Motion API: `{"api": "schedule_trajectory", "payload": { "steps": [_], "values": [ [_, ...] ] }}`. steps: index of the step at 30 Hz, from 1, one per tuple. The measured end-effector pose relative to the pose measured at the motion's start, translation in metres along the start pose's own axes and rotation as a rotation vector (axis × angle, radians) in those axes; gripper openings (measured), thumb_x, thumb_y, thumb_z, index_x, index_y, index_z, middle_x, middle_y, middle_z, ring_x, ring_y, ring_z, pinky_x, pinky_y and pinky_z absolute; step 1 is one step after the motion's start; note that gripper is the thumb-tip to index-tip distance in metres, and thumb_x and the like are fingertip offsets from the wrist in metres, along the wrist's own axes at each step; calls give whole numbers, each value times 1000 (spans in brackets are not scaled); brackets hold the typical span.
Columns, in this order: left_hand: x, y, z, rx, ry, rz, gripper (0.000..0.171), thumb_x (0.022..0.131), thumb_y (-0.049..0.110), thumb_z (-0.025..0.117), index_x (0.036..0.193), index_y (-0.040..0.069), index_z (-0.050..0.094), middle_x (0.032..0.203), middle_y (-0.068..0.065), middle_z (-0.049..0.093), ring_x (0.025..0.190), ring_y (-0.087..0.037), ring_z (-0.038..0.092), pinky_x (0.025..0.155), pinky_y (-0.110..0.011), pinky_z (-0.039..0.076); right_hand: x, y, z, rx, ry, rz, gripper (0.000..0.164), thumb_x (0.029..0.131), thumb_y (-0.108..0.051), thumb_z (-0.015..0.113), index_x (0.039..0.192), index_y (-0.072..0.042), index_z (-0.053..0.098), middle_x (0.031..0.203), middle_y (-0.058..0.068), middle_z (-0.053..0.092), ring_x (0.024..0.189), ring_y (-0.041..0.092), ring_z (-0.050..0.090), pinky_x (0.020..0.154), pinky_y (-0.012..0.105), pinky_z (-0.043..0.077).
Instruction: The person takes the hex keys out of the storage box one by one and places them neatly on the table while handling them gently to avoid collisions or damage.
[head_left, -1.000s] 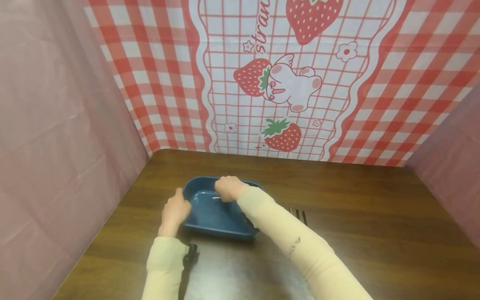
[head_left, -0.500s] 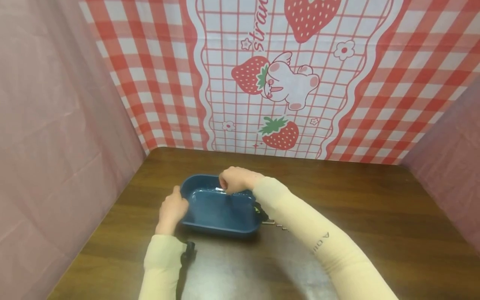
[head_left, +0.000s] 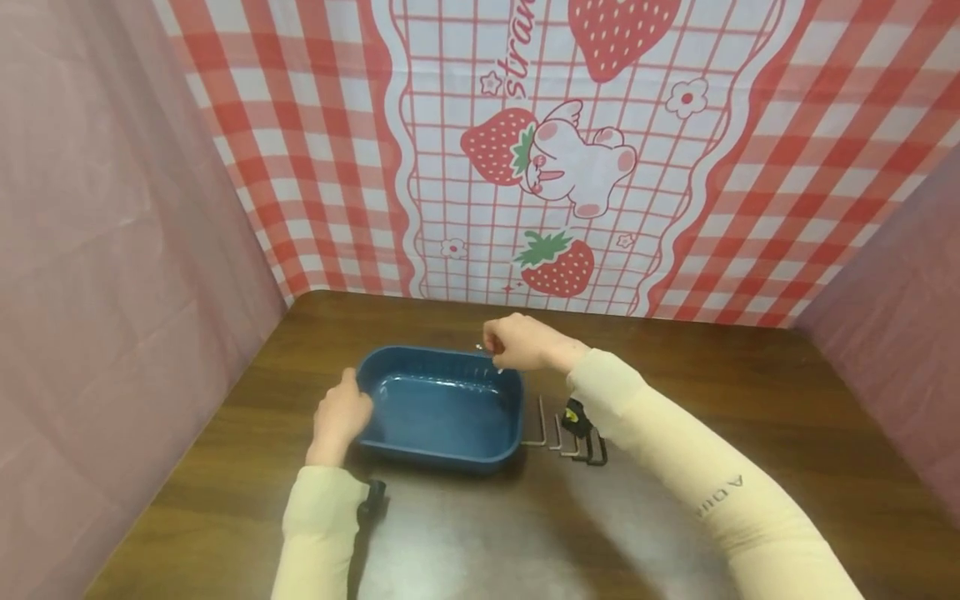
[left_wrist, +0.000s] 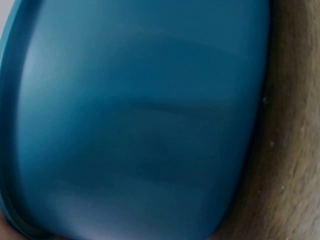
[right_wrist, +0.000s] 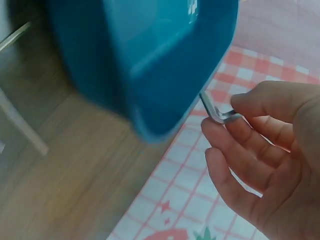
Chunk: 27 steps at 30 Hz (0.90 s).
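Observation:
A blue rectangular bin (head_left: 446, 421) with rounded corners stands on the table. My left hand (head_left: 341, 417) grips its left rim; in the left wrist view the bin's wall (left_wrist: 145, 125) fills most of the picture. Over the bin's far right corner, my right hand (head_left: 525, 340) pinches a small silver hex key (right_wrist: 218, 114) between thumb and fingers, its L bend plain in the right wrist view. Several more L-shaped hex keys (head_left: 542, 425) lie in a row on the table just right of the bin, partly hidden by my right wrist.
The brown wooden table (head_left: 675, 375) ends at a red-checked strawberry cloth (head_left: 555, 267) hung behind it. Pink curtains (head_left: 127, 292) close off both sides. A black wrist camera (head_left: 576, 417) sits under my right cuff.
My right hand has risen from inside the bin and moved right to its far right corner, with the hex key in it. The row of hex keys has come into view. The left hand keeps its grip.

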<state>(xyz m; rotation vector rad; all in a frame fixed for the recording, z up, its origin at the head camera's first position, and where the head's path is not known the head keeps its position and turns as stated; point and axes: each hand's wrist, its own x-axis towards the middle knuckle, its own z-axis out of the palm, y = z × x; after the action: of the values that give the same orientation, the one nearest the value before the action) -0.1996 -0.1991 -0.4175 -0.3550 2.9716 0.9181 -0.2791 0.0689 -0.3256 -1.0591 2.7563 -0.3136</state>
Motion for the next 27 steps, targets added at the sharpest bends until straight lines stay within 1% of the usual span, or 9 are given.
{"api": "schedule_trajectory", "payload": {
  "steps": [6,11,16,22,25,27],
  "values": [
    [-2,1,1,-5,1,2,53,85,12,33,136,-2,28,118,-35,51,100,-52,52,77,-57,43,-29,19,-5,32,73,40,10,76,-10,59,83,-10,53,68,-1,54,57,10,47,54,25,39],
    [-3,2,2,-8,-5,5,52,86,12,34,136,-2,28,119,-35,50,101,-52,52,78,-57,43,-59,36,2,42,140,82,8,77,-12,61,83,-10,55,65,-2,52,57,10,45,55,26,38],
    [-3,1,0,-6,-9,-2,52,86,13,34,135,-2,28,120,-35,49,101,-52,51,79,-57,42,-85,47,9,26,172,121,7,77,-11,60,78,-12,54,63,-3,51,55,9,44,53,25,37],
    [-1,1,0,3,-4,1,52,86,13,34,135,-2,28,119,-36,50,99,-52,52,77,-57,43,-107,60,18,-18,222,141,11,76,-10,62,72,-12,52,58,-5,47,52,7,41,49,24,34],
    [-1,2,0,3,-8,0,52,86,13,34,135,-2,27,119,-36,49,99,-52,53,77,-57,43,-117,68,24,-6,223,169,12,75,-11,62,71,-13,51,58,-5,46,52,8,41,49,24,33],
    [-1,2,0,4,-8,-3,52,85,13,33,135,-2,27,119,-36,49,99,-53,52,78,-57,43,-122,73,29,28,216,194,12,75,-11,62,70,-12,51,58,-5,46,53,8,41,50,24,34]
  ]
}}
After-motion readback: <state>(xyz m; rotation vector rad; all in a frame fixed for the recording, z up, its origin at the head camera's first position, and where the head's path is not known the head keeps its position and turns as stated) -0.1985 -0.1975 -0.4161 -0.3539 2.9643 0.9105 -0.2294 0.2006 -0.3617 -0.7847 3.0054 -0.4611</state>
